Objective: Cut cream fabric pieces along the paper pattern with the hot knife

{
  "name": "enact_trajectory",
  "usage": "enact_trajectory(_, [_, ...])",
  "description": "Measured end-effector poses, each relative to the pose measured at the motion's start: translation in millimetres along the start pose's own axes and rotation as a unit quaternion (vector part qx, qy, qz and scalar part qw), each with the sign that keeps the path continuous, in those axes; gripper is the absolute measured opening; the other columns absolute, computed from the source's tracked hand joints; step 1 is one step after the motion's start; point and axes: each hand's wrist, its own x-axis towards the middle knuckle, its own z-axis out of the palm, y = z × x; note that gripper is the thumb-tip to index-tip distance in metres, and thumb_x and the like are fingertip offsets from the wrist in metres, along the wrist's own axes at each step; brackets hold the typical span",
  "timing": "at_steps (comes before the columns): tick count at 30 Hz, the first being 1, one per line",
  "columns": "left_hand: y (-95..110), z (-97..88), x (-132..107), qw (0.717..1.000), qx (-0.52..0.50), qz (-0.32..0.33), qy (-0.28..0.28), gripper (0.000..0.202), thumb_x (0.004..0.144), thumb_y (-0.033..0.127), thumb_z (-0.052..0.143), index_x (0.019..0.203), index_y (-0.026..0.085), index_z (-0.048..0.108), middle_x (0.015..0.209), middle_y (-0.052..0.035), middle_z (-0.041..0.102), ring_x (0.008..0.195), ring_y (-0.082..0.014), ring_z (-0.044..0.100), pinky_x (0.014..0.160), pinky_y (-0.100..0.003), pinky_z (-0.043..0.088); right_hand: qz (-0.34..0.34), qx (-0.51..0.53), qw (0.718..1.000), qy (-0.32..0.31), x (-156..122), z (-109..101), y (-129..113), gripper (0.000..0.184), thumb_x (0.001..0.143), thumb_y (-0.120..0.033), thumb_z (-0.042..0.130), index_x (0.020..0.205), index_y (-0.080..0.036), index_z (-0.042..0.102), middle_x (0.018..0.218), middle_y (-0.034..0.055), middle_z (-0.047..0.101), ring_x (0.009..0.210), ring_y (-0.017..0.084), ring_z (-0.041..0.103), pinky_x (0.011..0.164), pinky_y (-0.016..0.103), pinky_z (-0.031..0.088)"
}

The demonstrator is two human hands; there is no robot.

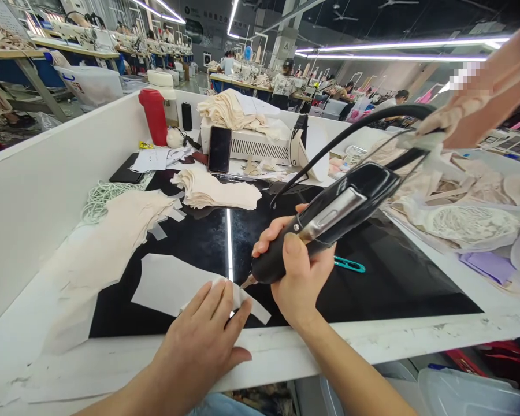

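My right hand [301,271] is wrapped round a black handheld tool [325,219] with a silver strip and a narrow metal tip. The tip points down and left, close to the fingers of my left hand [208,323]. That hand lies with its fingers stretched out over a white cut fabric piece [164,283], pressing it down on the black glossy work surface [372,289]. Part of the piece is hidden beneath the fingers. A cable [355,124] runs up from the tool toward the upper right. Behind my right wrist lies a turquoise snap-blade cutter [349,264].
Cream fabric pieces [108,231] lie left, with another stack [216,190] behind. A phone [219,150] leans on a white vented box [260,147]. A red tumbler [153,115] and black thread spool [186,115] stand at the back. Beige garment parts [472,196] pile up right; people work beyond.
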Motion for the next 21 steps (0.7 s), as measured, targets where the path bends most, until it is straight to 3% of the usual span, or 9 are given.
enact_trajectory(6, [-7.9, 0.5, -11.4, 0.999, -0.038, -0.006, 0.035, 0.059, 0.099, 0.058, 0.062, 0.145, 0.021, 0.057, 0.142, -0.0189, 0.063, 0.131, -0.0338, 0.063, 0.107, -0.051, 0.055, 0.015, -0.012, 1.0, 0.007, -5.7, -0.3, -5.9, 0.036, 0.092, -0.041, 0.073, 0.117, -0.029, 0.049, 0.083, -0.0055, 0.063, 0.06, 0.012, 0.061, 0.058, 0.031, 0.054])
enact_trajectory(9, [-7.6, 0.3, -13.5, 0.998, -0.042, -0.008, 0.035, 0.063, 0.095, 0.058, 0.069, 0.145, 0.021, 0.057, 0.141, -0.02, 0.064, 0.129, -0.0351, 0.064, 0.103, -0.051, 0.058, 0.021, -0.005, 1.0, 0.005, -7.4, -0.5, -6.5, 0.04, 0.092, -0.041, 0.073, 0.121, -0.03, 0.048, 0.084, -0.0056, 0.063, 0.06, 0.012, 0.061, 0.059, 0.03, 0.053])
enact_trajectory(16, [-6.8, -0.2, -13.3, 0.997, -0.063, -0.028, 0.023, 0.066, 0.089, 0.055, 0.077, 0.144, 0.025, 0.056, 0.139, -0.0199, 0.062, 0.129, -0.0364, 0.063, 0.101, -0.051, 0.06, 0.01, 0.004, 1.0, 0.009, 0.6, 6.7, -5.0, 0.036, 0.091, -0.044, 0.073, 0.113, -0.029, 0.048, 0.081, -0.0058, 0.061, 0.059, 0.012, 0.059, 0.057, 0.029, 0.052])
enact_trajectory(21, [-5.1, -2.1, -11.8, 0.997, -0.067, -0.032, 0.019, 0.076, 0.077, 0.051, 0.089, 0.141, 0.024, 0.059, 0.138, -0.0215, 0.063, 0.125, -0.0393, 0.065, 0.097, -0.053, 0.062, 0.007, 0.009, 1.0, -0.002, 0.9, 11.8, 1.2, 0.035, 0.091, -0.044, 0.074, 0.108, -0.029, 0.047, 0.079, -0.0058, 0.062, 0.058, 0.012, 0.059, 0.056, 0.029, 0.052])
